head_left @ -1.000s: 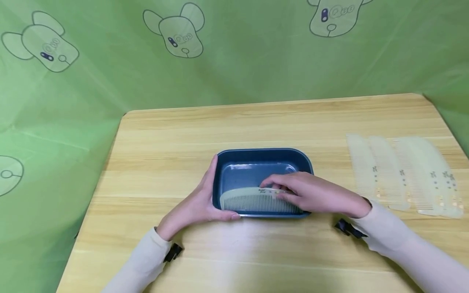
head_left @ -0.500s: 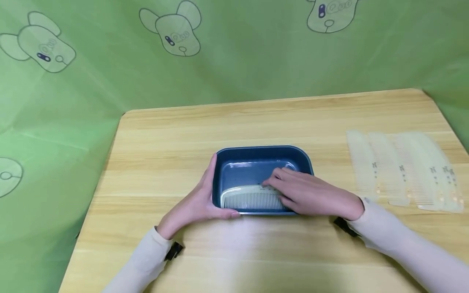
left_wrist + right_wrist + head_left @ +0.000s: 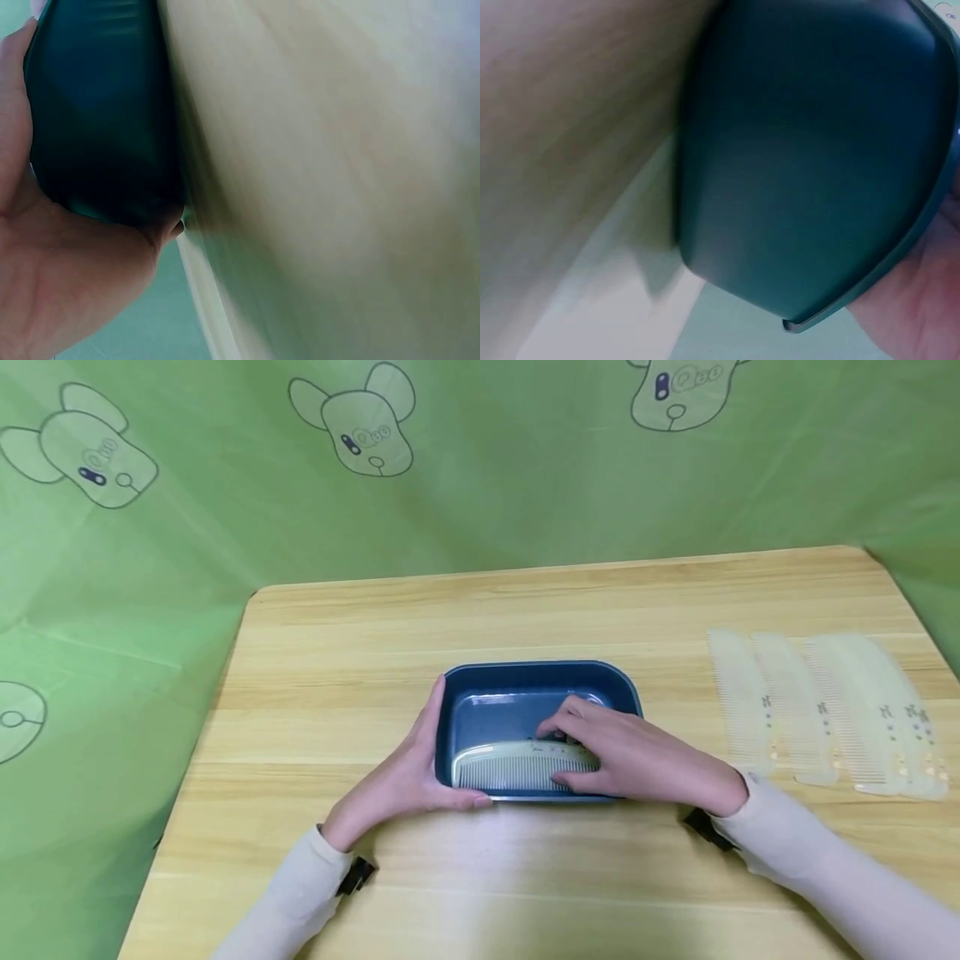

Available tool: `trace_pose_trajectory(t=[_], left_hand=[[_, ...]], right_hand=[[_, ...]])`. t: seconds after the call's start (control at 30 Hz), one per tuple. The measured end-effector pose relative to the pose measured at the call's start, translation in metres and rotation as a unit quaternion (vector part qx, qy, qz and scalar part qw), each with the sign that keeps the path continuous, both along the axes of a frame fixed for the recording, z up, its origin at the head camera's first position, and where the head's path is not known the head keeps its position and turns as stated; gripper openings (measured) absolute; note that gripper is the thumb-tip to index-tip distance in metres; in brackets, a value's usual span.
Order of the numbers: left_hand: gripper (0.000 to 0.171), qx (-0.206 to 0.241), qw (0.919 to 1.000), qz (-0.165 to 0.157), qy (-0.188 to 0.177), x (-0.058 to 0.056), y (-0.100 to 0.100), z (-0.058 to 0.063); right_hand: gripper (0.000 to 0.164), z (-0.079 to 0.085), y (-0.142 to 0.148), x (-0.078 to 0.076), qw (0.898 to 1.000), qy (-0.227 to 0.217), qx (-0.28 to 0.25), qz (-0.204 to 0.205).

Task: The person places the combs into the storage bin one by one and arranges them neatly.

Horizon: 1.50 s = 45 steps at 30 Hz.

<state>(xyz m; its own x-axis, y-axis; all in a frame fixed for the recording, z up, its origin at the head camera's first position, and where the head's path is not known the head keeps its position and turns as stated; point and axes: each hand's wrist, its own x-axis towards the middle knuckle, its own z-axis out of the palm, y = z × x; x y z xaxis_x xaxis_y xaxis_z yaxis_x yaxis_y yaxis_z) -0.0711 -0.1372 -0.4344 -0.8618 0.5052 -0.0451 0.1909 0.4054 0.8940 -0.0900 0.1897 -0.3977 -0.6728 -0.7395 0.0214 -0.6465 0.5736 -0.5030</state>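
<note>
1. The left grip (image 3: 408, 772) holds the blue tub (image 3: 487, 717)
2. The right grip (image 3: 626, 750) bends round a pale green comb (image 3: 498, 768) in the tub, by the near wall
3. Other combs (image 3: 787, 714) lie on the worktop (image 3: 360, 693)

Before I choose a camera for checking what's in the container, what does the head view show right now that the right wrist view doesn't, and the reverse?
Only the head view shows the inside of the blue container, the comb in it, the left hand gripping one end, and the overlapping pale combs lying off to the right.

Only the right wrist view shows the broad outer wall close up.

Both show the container, part of the right hand, the wooden tabletop and green cloth.
</note>
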Motion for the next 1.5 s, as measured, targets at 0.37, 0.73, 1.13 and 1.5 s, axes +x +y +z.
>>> trace_pose_trajectory(t=[0.37, 0.73, 1.13, 1.5], left_hand=[[0.156, -0.005, 0.9999, 0.002, -0.011, 0.006, -0.001, -0.002], [0.156, -0.021, 0.9996, 0.015, -0.014, 0.004, -0.003, 0.002], [0.156, -0.024, 0.9995, 0.01, -0.017, 0.004, -0.003, 0.001], [0.156, -0.025, 0.9995, 0.013, -0.015, 0.002, -0.002, 0.002]], right_hand=[[0.045, -0.008, 0.006, 0.008, 0.99, 0.01, -0.132, -0.04], [0.084, -0.003, 0.016, 0.011, 0.974, -0.02, -0.192, -0.12], [0.088, -0.003, 0.043, 0.025, 0.95, -0.016, -0.242, -0.195], [0.083, -0.004, 0.081, 0.031, 0.926, -0.02, -0.211, -0.313]])
